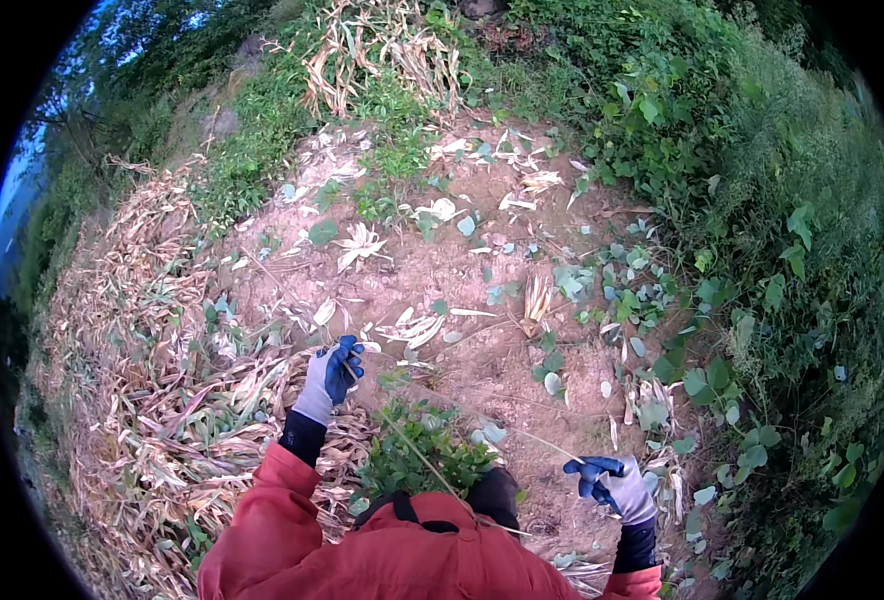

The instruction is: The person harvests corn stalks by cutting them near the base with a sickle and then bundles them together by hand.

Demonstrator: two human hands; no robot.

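My left hand, in a grey glove with blue-coated fingers, is closed around a thin pale stem. The stem slants down from that hand across the front of my red jacket. My right hand, gloved the same way, is lower and farther right. Its fingers pinch a thin pale strand that stretches up and left towards my left hand. Whether the strand and the stem are one piece, I cannot tell. Below and between my hands grows a leafy green plant, close to my legs.
Dry corn stalks and leaves lie heaped on the left. Pale husks are scattered over the bare reddish soil. Dense green vines and tall weeds line the right side. More dry stalks stand at the far end.
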